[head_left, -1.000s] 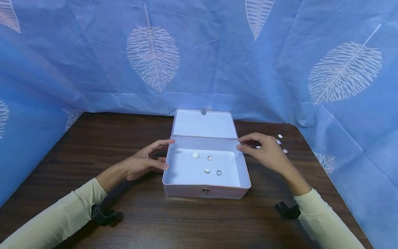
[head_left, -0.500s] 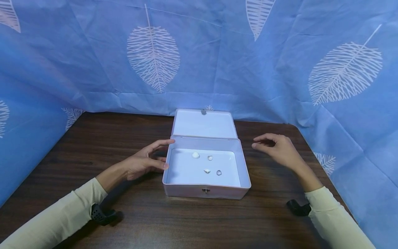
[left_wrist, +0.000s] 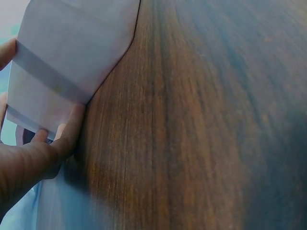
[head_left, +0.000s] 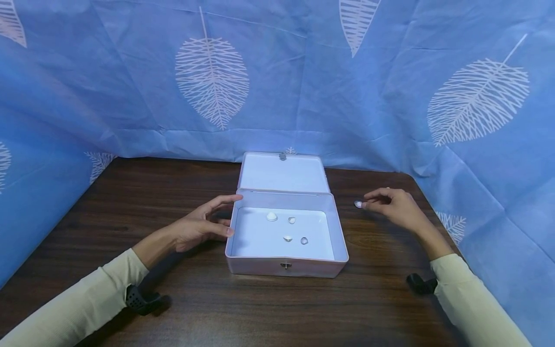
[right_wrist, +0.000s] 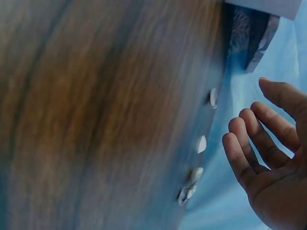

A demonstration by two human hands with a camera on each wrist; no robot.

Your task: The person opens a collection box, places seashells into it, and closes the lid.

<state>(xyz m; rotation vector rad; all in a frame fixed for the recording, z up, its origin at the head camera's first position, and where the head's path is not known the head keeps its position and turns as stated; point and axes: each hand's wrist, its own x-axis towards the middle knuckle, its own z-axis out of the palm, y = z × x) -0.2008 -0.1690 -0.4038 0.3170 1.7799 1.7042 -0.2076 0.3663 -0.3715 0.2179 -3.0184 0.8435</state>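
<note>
A pale metal box [head_left: 256, 266] stands on the table with its lid [head_left: 284, 173] tipped back. Several small seashells [head_left: 271, 217] lie spread over its white floor. My left hand [head_left: 200, 226] rests against the box's left side, index fingertip and thumb at the rim; in the left wrist view its fingers touch the outer wall [left_wrist: 72, 52]. To the right of the box, my right hand [head_left: 396, 208] is over the table, fingertips right at a seashell [head_left: 358, 204]. The right wrist view shows that hand's thumb and fingers apart, nothing between them, beside a seashell [right_wrist: 213, 98].
More seashells [right_wrist: 202, 143] lie on the table to the right, hidden behind my right hand in the head view. The dark wooden table [head_left: 277, 308] ends at a blue leaf-print cloth [head_left: 303, 96] at the back and sides. A small latch [head_left: 286, 265] sits on the box's front.
My right hand has moved right, from the box's right rim to a seashell on the table. My left hand and the box stay put.
</note>
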